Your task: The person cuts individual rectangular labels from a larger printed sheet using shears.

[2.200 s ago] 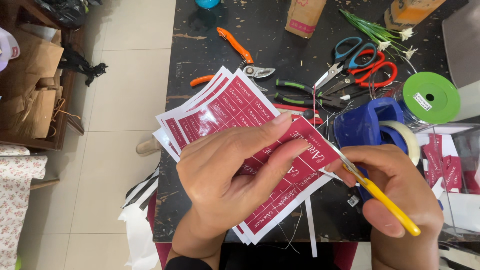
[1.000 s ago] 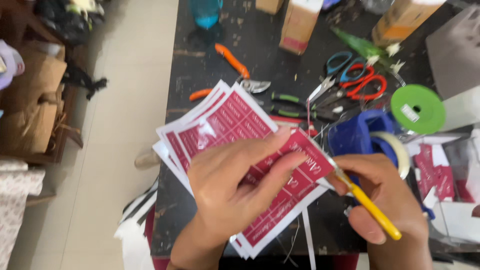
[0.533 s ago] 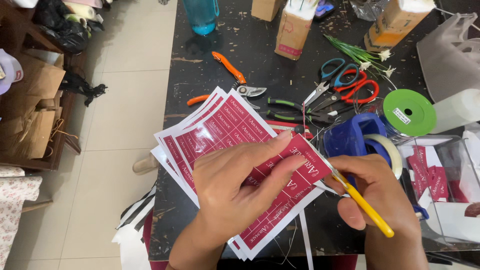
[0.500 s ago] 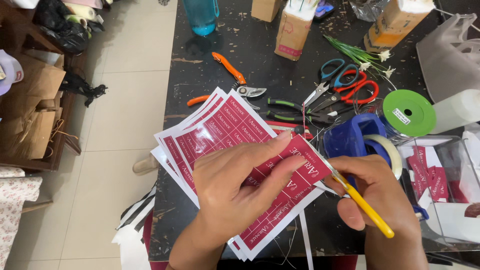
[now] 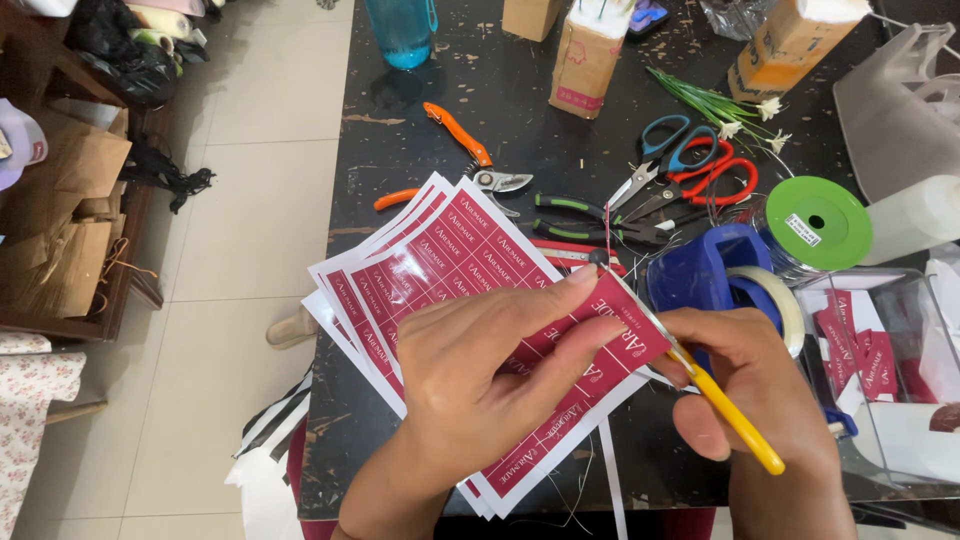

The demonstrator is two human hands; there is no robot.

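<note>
Over the black worktable [image 5: 420,180], left hand [image 5: 480,385] still pinches the fanned red label sheets [image 5: 450,270]; right hand [image 5: 765,400] grips yellow-handled scissors [image 5: 700,385], blades now further along the sheets' right edge

2 bare hands and forearms come in from the bottom edge. The left hand [image 5: 480,390] and the right hand [image 5: 765,400] wear no gloves, rings, watch or bracelets. No sleeves cover the wrists or forearms. The fingernails are short and unpainted.
</note>
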